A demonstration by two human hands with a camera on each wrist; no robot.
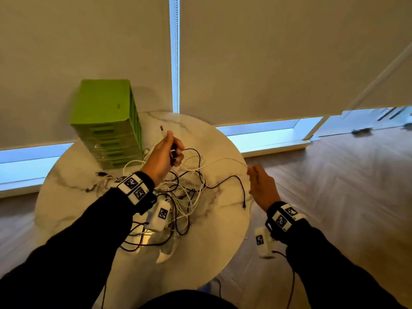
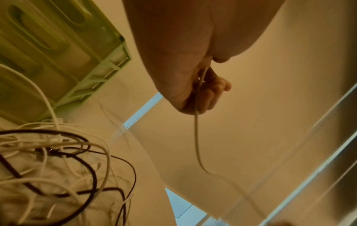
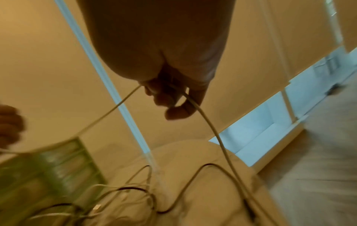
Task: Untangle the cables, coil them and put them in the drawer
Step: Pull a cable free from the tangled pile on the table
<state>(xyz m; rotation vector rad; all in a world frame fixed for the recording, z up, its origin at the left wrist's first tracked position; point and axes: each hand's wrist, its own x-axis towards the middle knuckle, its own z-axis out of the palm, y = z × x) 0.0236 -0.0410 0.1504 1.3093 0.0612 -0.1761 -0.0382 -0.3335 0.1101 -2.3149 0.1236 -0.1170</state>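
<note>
Left hand [image 1: 163, 156]: raised above the round white marble-patterned desk [image 1: 225, 237], fingers curled round one end of a thin white cable [image 1: 219, 161]; the cable's plug end sticks up past the thumb, tilted. A dark strand also passes through this fist.

Right hand [image 1: 262, 186]: held out past the desk's right edge, fingers and thumb curled round the same thin white cable. In the right wrist view the cable enters the fingers [image 3: 174, 110] from the left hand's side and leaves again downward toward the desk.

Thin white cable, span: runs in the air from the left hand to the right hand in a shallow arc, above the desk.

Tangled heap of white and black cables [image 1: 178, 197]: lies on the desk below and between the two hands, mostly under the left wrist. One black cable [image 1: 231, 181] loops out of the heap toward the right hand, its plug lying near the desk's right edge. Which strands belong to which cable cannot be told.

Green plastic drawer tower [image 1: 109, 123]: stands upright on the desk beyond the left hand, just behind the heap. Its drawers, stacked one above another, look shut.

Beige roller blinds [image 1: 267, 52]: hang beyond both hands, behind the desk, with a bright strip of window showing beneath them.

Wooden floor [image 1: 345, 186]: lies to the right of the right hand.
</note>
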